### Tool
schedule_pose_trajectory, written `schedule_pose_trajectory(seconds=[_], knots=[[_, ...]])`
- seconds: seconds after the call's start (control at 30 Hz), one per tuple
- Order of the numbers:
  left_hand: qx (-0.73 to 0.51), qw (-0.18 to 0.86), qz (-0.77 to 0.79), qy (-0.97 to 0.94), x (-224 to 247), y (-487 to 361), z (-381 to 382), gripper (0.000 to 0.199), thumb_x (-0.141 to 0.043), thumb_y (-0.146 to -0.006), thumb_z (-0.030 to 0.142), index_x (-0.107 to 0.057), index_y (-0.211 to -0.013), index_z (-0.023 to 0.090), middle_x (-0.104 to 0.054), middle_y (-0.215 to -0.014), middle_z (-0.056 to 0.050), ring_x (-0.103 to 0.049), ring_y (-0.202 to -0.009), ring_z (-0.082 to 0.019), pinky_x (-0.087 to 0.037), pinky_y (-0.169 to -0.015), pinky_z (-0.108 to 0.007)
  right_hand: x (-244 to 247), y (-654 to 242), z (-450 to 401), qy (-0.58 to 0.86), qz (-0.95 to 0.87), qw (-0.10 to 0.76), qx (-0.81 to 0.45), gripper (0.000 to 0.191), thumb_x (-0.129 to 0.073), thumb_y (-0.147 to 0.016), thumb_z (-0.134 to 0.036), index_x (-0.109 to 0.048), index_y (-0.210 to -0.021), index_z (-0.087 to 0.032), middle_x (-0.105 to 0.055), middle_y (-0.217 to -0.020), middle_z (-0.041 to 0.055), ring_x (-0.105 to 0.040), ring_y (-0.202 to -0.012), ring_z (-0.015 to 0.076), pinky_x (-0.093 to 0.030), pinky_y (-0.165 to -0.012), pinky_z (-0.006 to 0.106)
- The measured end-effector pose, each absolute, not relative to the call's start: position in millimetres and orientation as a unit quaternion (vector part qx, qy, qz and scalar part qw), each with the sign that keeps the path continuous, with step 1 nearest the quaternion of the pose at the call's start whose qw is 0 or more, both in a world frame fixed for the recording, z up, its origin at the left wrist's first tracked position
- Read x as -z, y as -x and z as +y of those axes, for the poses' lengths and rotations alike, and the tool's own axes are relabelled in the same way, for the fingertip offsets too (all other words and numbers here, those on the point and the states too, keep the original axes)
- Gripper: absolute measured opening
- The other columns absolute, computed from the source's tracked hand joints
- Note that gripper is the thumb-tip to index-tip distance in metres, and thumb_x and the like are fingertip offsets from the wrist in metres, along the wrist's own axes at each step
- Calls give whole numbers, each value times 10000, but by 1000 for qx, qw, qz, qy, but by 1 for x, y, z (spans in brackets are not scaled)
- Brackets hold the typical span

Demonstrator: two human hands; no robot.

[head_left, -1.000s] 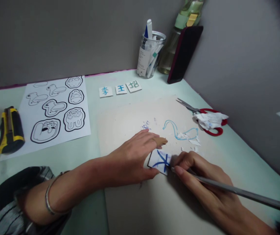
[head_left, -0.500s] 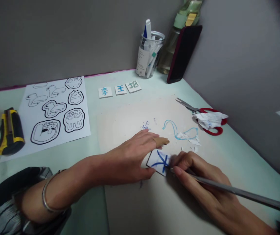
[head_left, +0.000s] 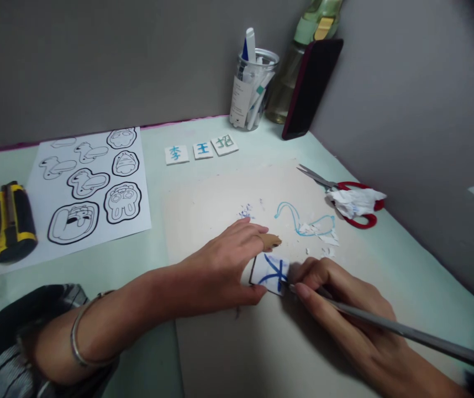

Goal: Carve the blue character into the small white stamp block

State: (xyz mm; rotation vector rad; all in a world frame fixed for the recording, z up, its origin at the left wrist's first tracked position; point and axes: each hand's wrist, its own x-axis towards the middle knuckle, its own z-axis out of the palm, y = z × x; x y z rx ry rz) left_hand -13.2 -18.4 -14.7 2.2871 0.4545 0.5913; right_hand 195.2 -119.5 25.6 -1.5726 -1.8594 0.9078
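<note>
On the board (head_left: 220, 354), inward from its left edge, our left hand (head_left: 228, 262) pinched the white tile (head_left: 268, 271), marked with blue strokes, between thumb and fingers. Our right hand (head_left: 340, 309) grasped a grey-handled tool (head_left: 406, 333), its tip at the tile's side. Scissors (head_left: 359, 223) lay beside the board's right edge; three small tiles (head_left: 203, 150) lay near the table's (head_left: 146, 251) back edge.

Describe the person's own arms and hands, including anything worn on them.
The left hand has a tan covering on one finger. On that arm are a thin silvery bracelet and a dark sleeve with grey-and-black striped fabric. The right hand and its visible forearm are bare.
</note>
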Motion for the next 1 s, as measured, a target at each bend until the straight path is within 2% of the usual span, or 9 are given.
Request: schedule_pose_trajectory(seconds=[0.33,0.63,1.0], knots=[[-217,366,182,-887,14,14,-18,560,-706,-822,237,-486,-1333,175,-604,-1325,-124,-488,-1352,-261,-231,-1251,-508,-25,-196,-120,581,-694,269,-330,214,-462,-1005,-240,-486,-793,-246,-643,-751,-13,-597,-635,137,-461,-553,261],[-224,363,180,-886,15,13,-18,557,-721,-808,231,-509,-1316,141,-616,-1302,-129,-498,-1337,-256,-229,-1254,-478,-25,-196,-122,574,-700,271,-329,201,-480,-1002,-237,-492,-802,-246,-643,-763,-9,-598,-638,140,-460,-549,264],[-233,370,182,-881,16,13,-19,545,-710,-812,237,-508,-1313,176,-615,-1322,-138,-513,-1330,-288,-258,-1229,-551,-27,-194,-120,572,-700,270,-333,215,-469,-997,-237,-492,-783,-244,-639,-745,-10,-594,-620,140,-458,-533,269]])
